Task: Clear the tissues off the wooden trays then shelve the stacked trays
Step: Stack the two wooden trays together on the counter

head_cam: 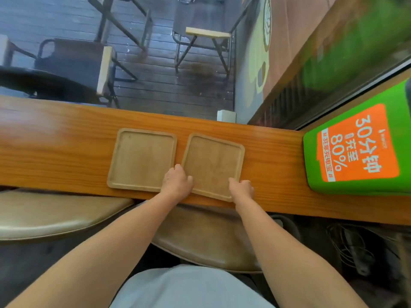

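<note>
Two square wooden trays lie side by side on a long wooden counter [55,147]. The left tray [142,156] lies flat and bare. The right tray [213,163] is turned slightly clockwise, also bare. My left hand [176,182] grips the near left corner of the right tray, where the two trays meet. My right hand [242,187] holds the same tray's near right edge, thumb on the rim. No tissues are in view.
A green device with an orange label [358,147] stands on the counter at the right. Two padded stools [44,214] sit below the counter's near edge. Beyond the counter are folding chairs [200,41] on a dark plank floor.
</note>
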